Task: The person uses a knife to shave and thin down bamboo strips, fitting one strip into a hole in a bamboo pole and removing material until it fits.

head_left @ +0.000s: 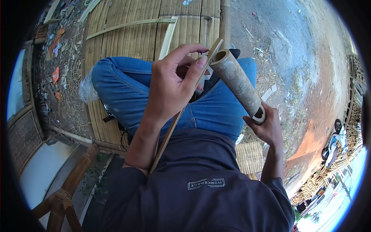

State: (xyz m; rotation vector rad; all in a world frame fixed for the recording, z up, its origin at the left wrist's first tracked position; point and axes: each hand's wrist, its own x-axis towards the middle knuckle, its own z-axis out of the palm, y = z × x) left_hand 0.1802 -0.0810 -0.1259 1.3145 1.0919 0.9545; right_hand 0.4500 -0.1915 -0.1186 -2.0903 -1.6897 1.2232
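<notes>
Nearest me, above my dark grey short-sleeved shirt (232,201), my left hand (174,83) has thumb and fingers closed on a long, thin, pale brown bamboo strip (169,135), its lower length slanting down beside my forearm. My right hand (269,127) is wrapped round the lower end of a thick, grey-brown, hollow bamboo tube (239,85), so that grip is clamped as well. The tube leans up and leftward over my lap, its open mouth just beside the strip's upper end; I cannot tell whether they touch. I judge the cutting to be well along: the tube is down to a short length with a notch (257,113) at my right hand's end, and the strip is already split narrow. The 2 pieces look separate, with no joint between them visible, and the strip is not in that notch. Under them are my blue denim trousers (216,104); beyond my knees, on a slatted bamboo platform (127,46), 2 pale split bamboo lengths (168,40) meet at a corner, unheld. Farther off are bare earth (293,58) and a blue-and-white motorbike (335,145).
</notes>
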